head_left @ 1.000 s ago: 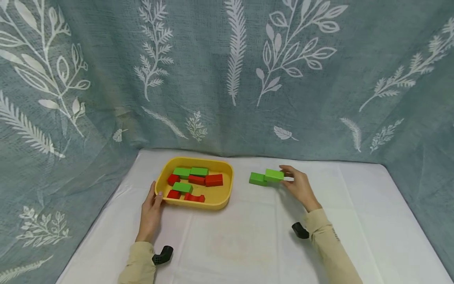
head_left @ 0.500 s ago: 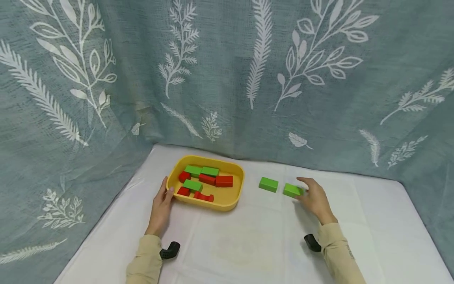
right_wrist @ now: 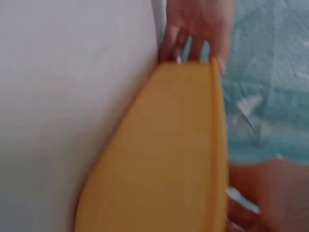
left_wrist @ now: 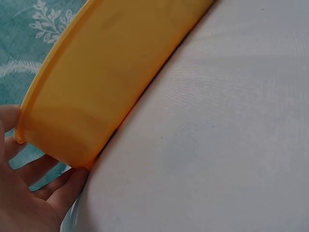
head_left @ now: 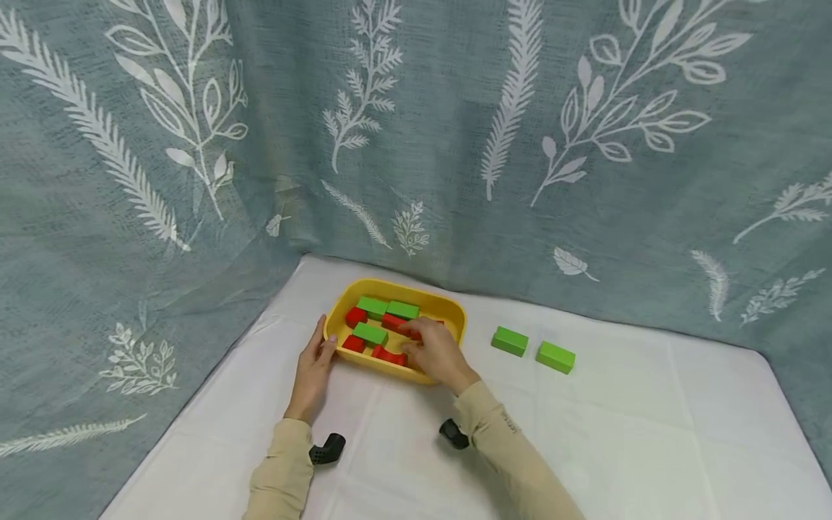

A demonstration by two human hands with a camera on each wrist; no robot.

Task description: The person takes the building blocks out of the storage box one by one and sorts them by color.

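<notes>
A yellow tray [head_left: 338, 312] on the white tabletop holds several green and red blocks. My left hand [head_left: 315, 375] grips its left end, the thumb over the rim; in the left wrist view the fingers [left_wrist: 67, 191] lie against the outer wall. My right hand [head_left: 438, 350] reaches over the near rim into the tray, thumb and fingers apart. Near its fingertips are a red block [head_left: 393, 323] and a notched red block [head_left: 388, 355]. The hand partly covers another red block. In the right wrist view the tray's wall [right_wrist: 159, 145] hides most of the fingers.
Two green blocks, one nearer the tray [head_left: 510, 341] and one farther right [head_left: 555, 357], lie apart on the tabletop [head_left: 617, 419]. A teal curtain [head_left: 442, 144] with white leaf prints hangs behind the table. A black wrist device [head_left: 453, 434] juts from the right sleeve.
My right hand released a green block on the tabletop to the right of another, then moved left into the tray. My left hand stays at the tray's left end. The head view has shifted.
</notes>
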